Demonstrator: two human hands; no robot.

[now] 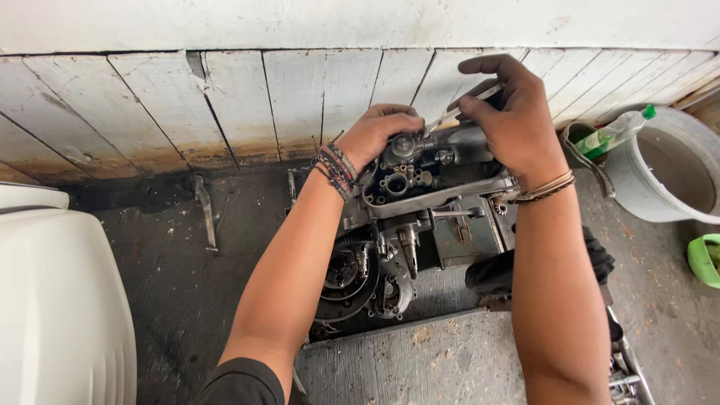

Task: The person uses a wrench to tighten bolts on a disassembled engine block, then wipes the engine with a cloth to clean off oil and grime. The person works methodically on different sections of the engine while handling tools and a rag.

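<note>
A grey metal carburettor [420, 169] with its inside open is held up over an engine block [375, 277] that lies on the dark floor. My left hand [382, 131] grips the carburettor's left side, with bead bracelets on the wrist. My right hand [510, 112] pinches a thin metal tool [461, 109], whose tip points down-left into the top of the carburettor. The right wrist wears thin bangles and rests by the carburettor's right edge.
A white plank wall [225, 105] stands behind. A grey bucket [667, 172] with a clear green-capped bottle [619, 131] sits at the right, a green container [705, 259] below it. A white panel [52, 300] fills the left. A metal lever [206, 214] lies on the floor.
</note>
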